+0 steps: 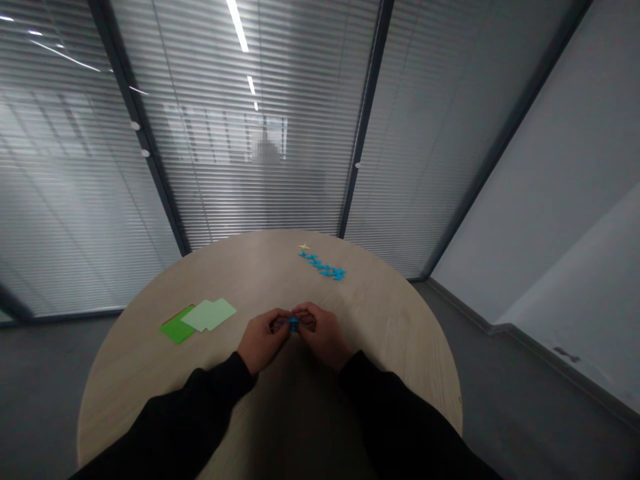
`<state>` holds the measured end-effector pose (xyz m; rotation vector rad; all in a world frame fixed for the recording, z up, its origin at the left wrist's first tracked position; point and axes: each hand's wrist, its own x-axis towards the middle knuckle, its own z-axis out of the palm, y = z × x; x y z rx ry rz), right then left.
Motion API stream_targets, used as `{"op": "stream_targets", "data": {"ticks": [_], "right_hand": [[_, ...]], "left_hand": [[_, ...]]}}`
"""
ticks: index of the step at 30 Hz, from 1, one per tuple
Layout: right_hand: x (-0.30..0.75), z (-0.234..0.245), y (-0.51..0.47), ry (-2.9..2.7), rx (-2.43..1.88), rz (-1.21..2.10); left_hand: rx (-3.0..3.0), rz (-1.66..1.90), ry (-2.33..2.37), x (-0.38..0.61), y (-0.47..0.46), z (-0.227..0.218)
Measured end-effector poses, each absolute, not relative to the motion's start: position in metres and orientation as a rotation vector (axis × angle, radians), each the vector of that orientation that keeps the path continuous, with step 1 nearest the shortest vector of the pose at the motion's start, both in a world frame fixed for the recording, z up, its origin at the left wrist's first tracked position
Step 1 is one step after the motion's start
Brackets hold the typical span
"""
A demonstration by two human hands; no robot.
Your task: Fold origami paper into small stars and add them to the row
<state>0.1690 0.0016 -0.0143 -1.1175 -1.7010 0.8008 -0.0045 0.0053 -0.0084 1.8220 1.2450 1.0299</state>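
Observation:
Between my two hands is a small blue folded paper piece (293,325), its outline partly covered by fingers. My left hand (265,339) is closed, pinching the piece from the left with thumb and fingertips. From the other side my right hand (323,335) grips the same piece, fingers curled and nearly meeting those of the left. Farther back on the table lie several blue folded paper pieces (324,267) in a slanting row, pointed like little stars or birds. A pale yellow folded piece (304,247) sits at the row's far end.
The round wooden table (400,347) carries everything. Left of my hands lie flat paper sheets, light green (217,313) overlapping bright green (176,327), with a red edge showing. Behind the table are glass panels with blinds (265,193); a white wall (565,220) stands on the right.

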Motion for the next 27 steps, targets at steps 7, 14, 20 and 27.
{"op": "stream_targets", "data": {"ticks": [7, 14, 20, 27], "right_hand": [[0.180, -0.019, 0.008, -1.642, -1.066, 1.033], [0.184, -0.017, 0.011, -1.540, -0.956, 1.196], [0.186, -0.008, 0.008, -1.581, -0.885, 1.137], [0.192, -0.001, 0.008, -1.845, -0.869, 0.834]], "left_hand": [[1.554, 0.938, 0.994, -0.009, 0.011, -0.009], [1.036, 0.905, 0.738, -0.012, 0.008, -0.002], [0.827, 0.873, 0.712, -0.011, 0.007, -0.001], [0.834, 0.892, 0.715, -0.011, 0.009, -0.004]]}}
